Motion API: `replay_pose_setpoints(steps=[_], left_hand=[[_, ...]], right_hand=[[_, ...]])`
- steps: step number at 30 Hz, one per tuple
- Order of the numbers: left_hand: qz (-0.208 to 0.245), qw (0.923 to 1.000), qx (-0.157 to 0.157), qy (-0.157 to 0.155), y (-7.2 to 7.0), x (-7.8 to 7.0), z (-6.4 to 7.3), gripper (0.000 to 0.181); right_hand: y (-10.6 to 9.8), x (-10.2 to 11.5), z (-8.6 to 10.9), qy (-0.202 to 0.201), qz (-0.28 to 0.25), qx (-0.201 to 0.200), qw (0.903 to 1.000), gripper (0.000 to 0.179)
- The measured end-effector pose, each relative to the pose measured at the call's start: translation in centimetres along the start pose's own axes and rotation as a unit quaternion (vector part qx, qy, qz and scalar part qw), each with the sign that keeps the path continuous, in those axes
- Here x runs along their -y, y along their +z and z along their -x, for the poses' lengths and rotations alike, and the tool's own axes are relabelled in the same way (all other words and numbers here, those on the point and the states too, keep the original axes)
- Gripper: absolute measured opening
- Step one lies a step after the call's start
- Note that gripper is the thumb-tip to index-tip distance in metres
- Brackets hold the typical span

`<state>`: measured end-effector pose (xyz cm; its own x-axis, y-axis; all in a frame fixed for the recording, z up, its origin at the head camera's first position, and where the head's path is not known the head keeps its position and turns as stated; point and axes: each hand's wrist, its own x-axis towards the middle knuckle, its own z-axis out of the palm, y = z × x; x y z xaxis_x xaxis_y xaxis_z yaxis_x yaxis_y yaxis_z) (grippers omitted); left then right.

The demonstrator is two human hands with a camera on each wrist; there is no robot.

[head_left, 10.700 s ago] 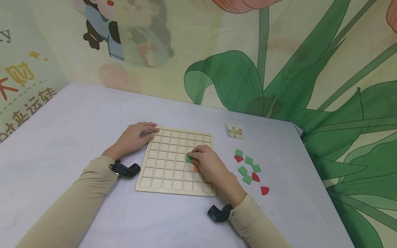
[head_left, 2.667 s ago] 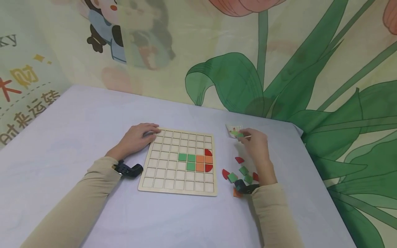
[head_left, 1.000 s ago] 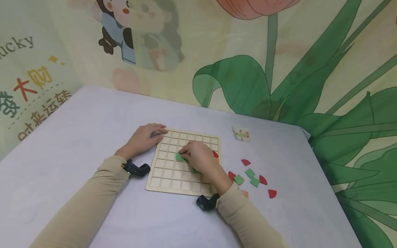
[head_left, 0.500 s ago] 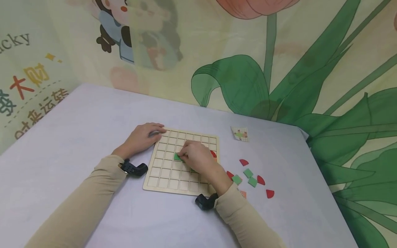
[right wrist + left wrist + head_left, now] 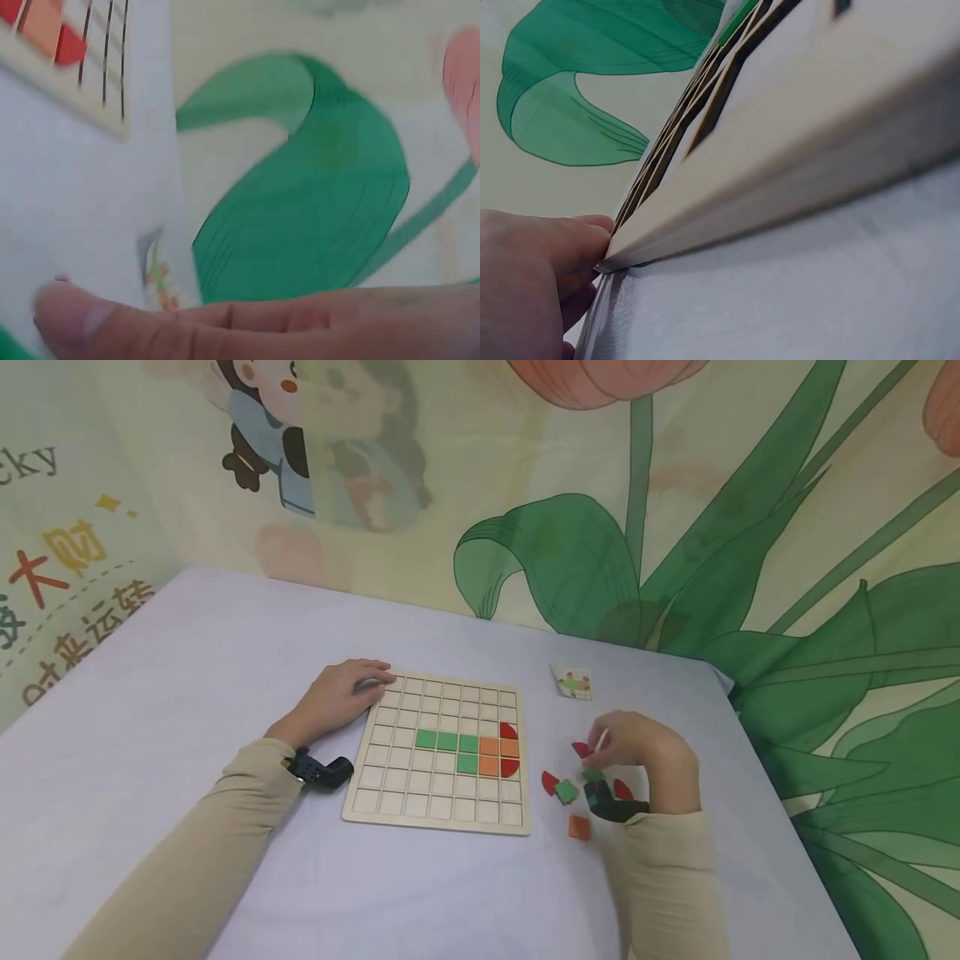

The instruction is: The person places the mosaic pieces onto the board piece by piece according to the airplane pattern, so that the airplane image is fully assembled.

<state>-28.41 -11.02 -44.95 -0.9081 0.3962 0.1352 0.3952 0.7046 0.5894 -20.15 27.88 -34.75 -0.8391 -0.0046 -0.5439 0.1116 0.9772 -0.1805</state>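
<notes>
A wooden grid board (image 5: 390,781) lies on the table in the head view, with green squares (image 5: 447,742), orange squares (image 5: 488,766) and red quarter-round pieces (image 5: 507,731) set in its cells. My left hand (image 5: 341,697) rests at its far left corner, touching the edge; the left wrist view shows those fingers (image 5: 585,244) against the corner. To the right of the board, my right hand (image 5: 637,743) hovers over loose pieces, fingers bent loosely with a pale gap by the thumb and no held piece visible. Below it lies a partly hidden green square (image 5: 592,774). The right wrist view is blurred.
Loose red pieces (image 5: 549,782), another green square (image 5: 566,791) and an orange square (image 5: 579,827) lie right of the board. A small pattern card (image 5: 573,682) with a curled edge lies farther back. A printed backdrop (image 5: 360,543) rises behind the table.
Over the last seconds more green squares and red pieces came onto the board. Since half a second ago my right hand has left a green square there and moved right; my left hand stays.
</notes>
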Motion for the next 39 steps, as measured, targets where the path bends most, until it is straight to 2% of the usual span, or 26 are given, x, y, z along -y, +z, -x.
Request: replay_pose_setpoints(steps=[3, 6, 13, 20, 24, 29, 33, 36, 39], left_hand=[[-0.002, 1.0, 0.006, -0.001, 0.0, 0.0, 0.0, 0.032], [-0.005, 1.0, 0.007, 0.001, 0.0, 0.1, 0.0, 0.032], [-0.004, 1.0, 0.007, -0.002, 0.1, 0.2, 0.0, 0.033], [-0.005, 1.0, 0.007, -0.002, 0.2, 0.3, -0.1, 0.033], [-0.004, 0.9999, 0.009, -0.004, 0.2, 0.3, -0.2, 0.033], [0.0, 1.0, 0.008, -0.003, 0.2, 0.2, -0.2, 0.033], [0.001, 1.0, 0.009, -0.003, 0.2, 0.3, -0.1, 0.033], [0.003, 0.9999, 0.01, -0.005, 0.2, 0.3, -0.1, 0.033], [0.005, 0.9999, 0.01, -0.006, 0.1, 0.3, 0.0, 0.033]], right_hand=[[0.6, -2.0, -0.5, 0.045, -0.002, 0.035, 0.9983, 0.031], [1.1, -2.9, -1.3, 0.068, -0.007, 0.059, 0.9959, 0.033], [1.2, -2.5, -2.0, 0.06, -0.025, 0.065, 0.9957, 0.024], [1.1, -1.5, -1.8, 0.06, -0.014, 0.044, 0.9971, 0.029], [1.3, -1.0, -2.1, 0.051, -0.01, 0.046, 0.9976, 0.031], [1.3, -1.3, -2.4, 0.028, -0.023, 0.044, 0.9984, 0.025], [0.9, -1.1, -2.7, -0.013, -0.042, -0.01, 0.999, 0.018], [0.7, 0.6, -2.9, -0.068, -0.054, -0.064, 0.9942, 0.024], [1.4, 3.7, -2.9, -0.122, -0.069, -0.094, 0.9857, 0.034]])
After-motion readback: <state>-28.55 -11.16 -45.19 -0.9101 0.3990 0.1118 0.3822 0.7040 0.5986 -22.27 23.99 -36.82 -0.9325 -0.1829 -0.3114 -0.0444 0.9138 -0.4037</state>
